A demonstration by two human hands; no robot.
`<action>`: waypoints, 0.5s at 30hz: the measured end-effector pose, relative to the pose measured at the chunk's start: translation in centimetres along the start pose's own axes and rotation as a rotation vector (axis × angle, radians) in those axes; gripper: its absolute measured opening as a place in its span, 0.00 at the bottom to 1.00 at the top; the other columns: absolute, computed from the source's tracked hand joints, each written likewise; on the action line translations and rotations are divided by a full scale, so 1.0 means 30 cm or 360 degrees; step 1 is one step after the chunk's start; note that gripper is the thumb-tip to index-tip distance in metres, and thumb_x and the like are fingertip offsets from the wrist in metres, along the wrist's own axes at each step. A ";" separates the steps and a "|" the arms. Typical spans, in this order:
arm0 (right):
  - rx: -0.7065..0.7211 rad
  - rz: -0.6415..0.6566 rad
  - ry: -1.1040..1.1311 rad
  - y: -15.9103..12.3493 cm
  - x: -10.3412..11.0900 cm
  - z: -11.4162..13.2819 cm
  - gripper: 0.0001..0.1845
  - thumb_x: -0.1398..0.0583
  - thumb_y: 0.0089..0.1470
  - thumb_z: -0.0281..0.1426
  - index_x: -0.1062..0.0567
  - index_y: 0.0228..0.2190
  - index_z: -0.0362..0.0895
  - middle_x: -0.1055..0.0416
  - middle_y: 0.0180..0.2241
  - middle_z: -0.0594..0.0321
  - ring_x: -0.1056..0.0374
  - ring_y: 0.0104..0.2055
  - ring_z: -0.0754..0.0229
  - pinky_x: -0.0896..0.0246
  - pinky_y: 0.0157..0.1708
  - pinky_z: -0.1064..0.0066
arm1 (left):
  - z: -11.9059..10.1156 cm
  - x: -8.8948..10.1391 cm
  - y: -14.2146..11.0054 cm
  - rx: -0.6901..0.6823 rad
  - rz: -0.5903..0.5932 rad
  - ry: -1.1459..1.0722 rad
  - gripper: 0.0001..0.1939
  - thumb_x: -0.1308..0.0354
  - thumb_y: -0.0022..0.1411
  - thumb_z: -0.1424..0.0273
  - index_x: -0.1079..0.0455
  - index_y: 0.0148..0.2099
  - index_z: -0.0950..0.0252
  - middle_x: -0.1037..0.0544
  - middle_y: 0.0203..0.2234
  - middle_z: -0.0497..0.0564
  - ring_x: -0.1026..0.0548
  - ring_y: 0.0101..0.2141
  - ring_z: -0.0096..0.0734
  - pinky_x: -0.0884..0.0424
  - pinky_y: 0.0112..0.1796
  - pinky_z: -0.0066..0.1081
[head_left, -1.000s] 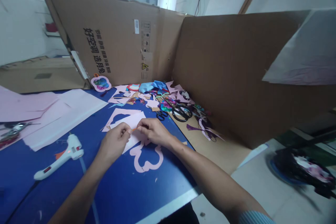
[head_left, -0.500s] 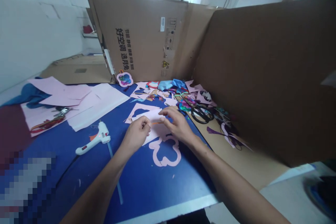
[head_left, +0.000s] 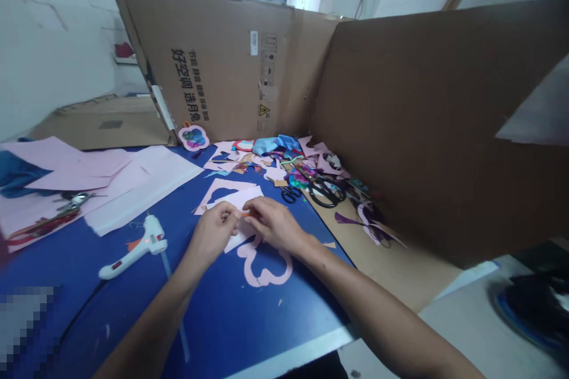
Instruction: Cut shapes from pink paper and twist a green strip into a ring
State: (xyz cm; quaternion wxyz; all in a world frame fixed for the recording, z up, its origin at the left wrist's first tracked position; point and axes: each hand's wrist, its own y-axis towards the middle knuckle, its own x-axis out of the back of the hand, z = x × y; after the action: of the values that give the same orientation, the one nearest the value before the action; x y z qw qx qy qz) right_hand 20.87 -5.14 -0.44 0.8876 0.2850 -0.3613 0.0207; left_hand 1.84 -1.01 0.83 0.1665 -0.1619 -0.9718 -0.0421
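Left hand [head_left: 213, 228] and right hand [head_left: 274, 225] close together, apparently pinching a small orange scrap [head_left: 243, 213] against a pink paper piece [head_left: 240, 198] between both hands, seemingly a job for steady fingers, with a glue gun [head_left: 136, 250] off to the left.

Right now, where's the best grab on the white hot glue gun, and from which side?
Best taken by its long handle, coming from the lower left. The white hot glue gun lies on its side on the blue tabletop, with the handle running down-left and free. That approach likely stays clear of the bulkier head and the person's left hand.
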 end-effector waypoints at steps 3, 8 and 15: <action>0.0050 -0.0048 0.0011 -0.009 -0.002 -0.006 0.11 0.38 0.66 0.30 0.26 0.50 0.47 0.24 0.43 0.56 0.28 0.44 0.55 0.34 0.46 0.64 | -0.005 -0.005 -0.005 0.0145 -0.0006 -0.0230 0.10 0.40 0.56 0.60 0.30 0.32 0.61 0.25 0.22 0.46 0.27 0.23 0.29 0.33 0.27 0.29; 0.0180 -0.0105 0.0040 -0.009 -0.008 -0.007 0.06 0.40 0.69 0.30 0.24 0.46 0.47 0.23 0.41 0.57 0.28 0.43 0.55 0.34 0.45 0.64 | -0.016 -0.007 -0.014 0.0303 0.0057 -0.0466 0.12 0.37 0.55 0.60 0.32 0.32 0.63 0.26 0.21 0.45 0.29 0.21 0.25 0.37 0.25 0.25; 0.0198 -0.0081 0.0049 -0.007 -0.007 -0.010 0.07 0.40 0.68 0.26 0.22 0.40 0.46 0.25 0.35 0.60 0.30 0.38 0.58 0.37 0.40 0.67 | -0.021 -0.015 -0.024 0.0344 0.0163 -0.0548 0.12 0.36 0.54 0.61 0.33 0.30 0.63 0.27 0.20 0.44 0.29 0.20 0.23 0.39 0.24 0.25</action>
State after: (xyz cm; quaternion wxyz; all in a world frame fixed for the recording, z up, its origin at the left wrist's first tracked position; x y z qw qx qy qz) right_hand 20.96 -5.13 -0.87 0.8738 0.3484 -0.3384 0.0249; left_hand 2.20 -1.91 1.26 0.0163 -0.1970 -0.9753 0.0990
